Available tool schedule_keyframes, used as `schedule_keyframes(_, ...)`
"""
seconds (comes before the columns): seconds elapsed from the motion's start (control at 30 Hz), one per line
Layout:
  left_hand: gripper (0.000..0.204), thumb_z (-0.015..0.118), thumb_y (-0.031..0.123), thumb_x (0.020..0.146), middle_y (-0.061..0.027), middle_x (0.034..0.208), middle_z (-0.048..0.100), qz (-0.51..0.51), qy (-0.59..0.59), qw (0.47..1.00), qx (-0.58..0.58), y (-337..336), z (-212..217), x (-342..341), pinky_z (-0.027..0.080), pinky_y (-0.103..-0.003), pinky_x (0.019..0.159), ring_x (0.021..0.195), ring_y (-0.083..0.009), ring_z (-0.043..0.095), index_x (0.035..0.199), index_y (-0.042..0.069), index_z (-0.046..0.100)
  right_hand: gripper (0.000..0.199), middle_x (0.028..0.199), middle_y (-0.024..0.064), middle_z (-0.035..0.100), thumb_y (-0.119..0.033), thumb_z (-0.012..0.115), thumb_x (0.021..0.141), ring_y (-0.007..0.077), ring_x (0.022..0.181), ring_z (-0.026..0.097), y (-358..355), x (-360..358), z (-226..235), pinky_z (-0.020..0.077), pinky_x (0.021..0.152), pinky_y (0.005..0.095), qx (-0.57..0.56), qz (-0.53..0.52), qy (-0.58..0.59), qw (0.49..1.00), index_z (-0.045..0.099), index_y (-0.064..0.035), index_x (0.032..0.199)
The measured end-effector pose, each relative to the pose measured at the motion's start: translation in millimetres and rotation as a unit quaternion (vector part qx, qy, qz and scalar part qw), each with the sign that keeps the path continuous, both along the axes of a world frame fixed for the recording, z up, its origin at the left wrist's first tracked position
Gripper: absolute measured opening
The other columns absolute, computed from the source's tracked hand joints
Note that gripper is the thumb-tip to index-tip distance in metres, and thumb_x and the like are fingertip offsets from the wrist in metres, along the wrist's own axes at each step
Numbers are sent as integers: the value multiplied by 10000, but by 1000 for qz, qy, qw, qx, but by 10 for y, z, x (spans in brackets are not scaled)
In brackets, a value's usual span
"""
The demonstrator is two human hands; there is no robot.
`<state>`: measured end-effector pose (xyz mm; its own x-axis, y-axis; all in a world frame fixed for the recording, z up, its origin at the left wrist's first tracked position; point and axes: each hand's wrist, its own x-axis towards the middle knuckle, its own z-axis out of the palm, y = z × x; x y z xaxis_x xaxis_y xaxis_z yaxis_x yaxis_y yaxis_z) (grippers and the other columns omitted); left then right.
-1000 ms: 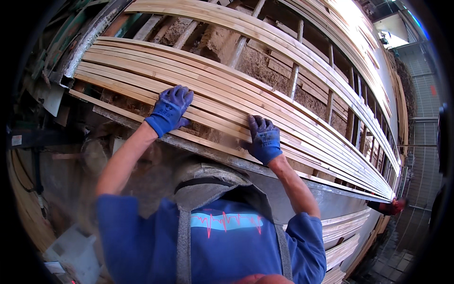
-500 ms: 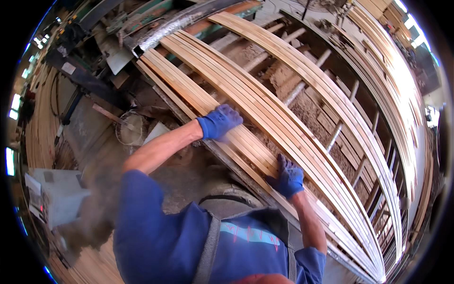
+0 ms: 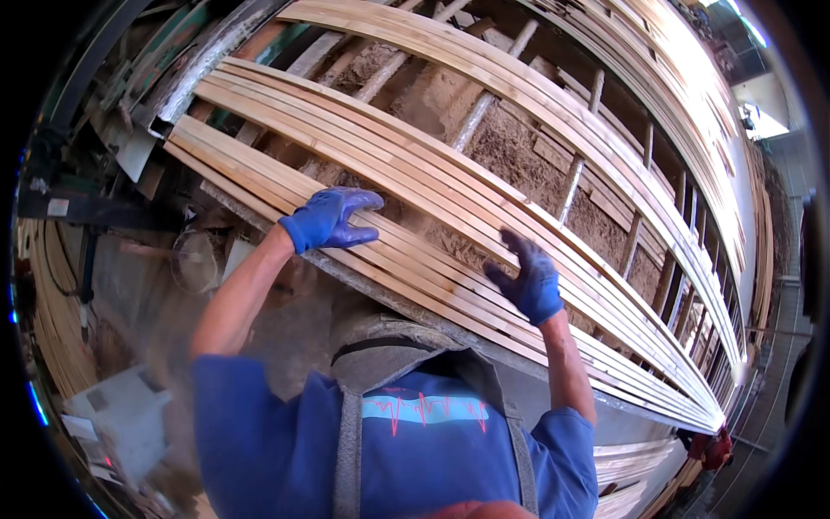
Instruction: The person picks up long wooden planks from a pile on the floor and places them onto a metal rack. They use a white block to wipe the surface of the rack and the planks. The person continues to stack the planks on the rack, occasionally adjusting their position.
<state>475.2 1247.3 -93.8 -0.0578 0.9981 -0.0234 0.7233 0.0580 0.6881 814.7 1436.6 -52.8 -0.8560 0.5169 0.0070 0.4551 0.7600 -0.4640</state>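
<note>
Blue gloves cover both of my hands. My left hand (image 3: pixel 333 218) is at the near bundle of long wooden strips (image 3: pixel 406 259), thumb and fingers apart, with nothing between them. Over the gap between that bundle and the middle bundle of strips (image 3: pixel 380 147), my right hand (image 3: pixel 527 281) hovers with fingers spread, also holding nothing. The strips lie side by side and run from upper left to lower right. Whether my left hand touches the wood I cannot tell.
Metal rollers (image 3: pixel 474 121) of a conveyor carry the bundles, with sawdust (image 3: pixel 510 160) beneath. A further bundle of strips (image 3: pixel 484 73) lies beyond. At left stand a bucket (image 3: pixel 197 259) and a pale grey box (image 3: pixel 121 419). A person in red (image 3: pixel 713 450) is at far lower right.
Both hands have come off their flat press on the near strips and opened. My view has turned and shifted right, so the wood appears further left. The near strips now lie closer together.
</note>
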Motion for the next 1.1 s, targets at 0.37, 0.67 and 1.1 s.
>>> schedule_keyframes(0.37, 627, 759, 278, 749, -137, 1335, 568, 42, 311, 944, 105, 626, -115, -139, 447, -435, 1015, 1202, -311, 546, 1318, 89, 579, 683, 1447, 171, 489, -283, 704, 801, 350, 1294, 501, 253, -276, -615, 433, 992, 489, 217, 31, -86, 972, 481, -71, 1411)
schedule_keyframes(0.67, 797, 817, 295, 676, -151, 1345, 544, 36, 348, 937, 19, 805, -133, -190, 417, -443, 1060, 1256, -327, 503, 1376, 72, 508, 738, 1331, 145, 554, -365, 766, 768, 338, 1139, 561, 425, -301, -415, 465, 892, 475, 146, -14, -113, 983, 486, -82, 1389)
schedule_keyframes(1.1, 668, 816, 332, 680, -138, 1295, 562, 71, 328, 942, 12, 761, -253, -147, 467, -471, 946, 1177, -327, 539, 1261, 85, 597, 703, 1254, 179, 562, -319, 768, 763, 368, 1105, 550, 288, -160, -449, 513, 843, 471, 161, 7, -91, 983, 491, -48, 1350)
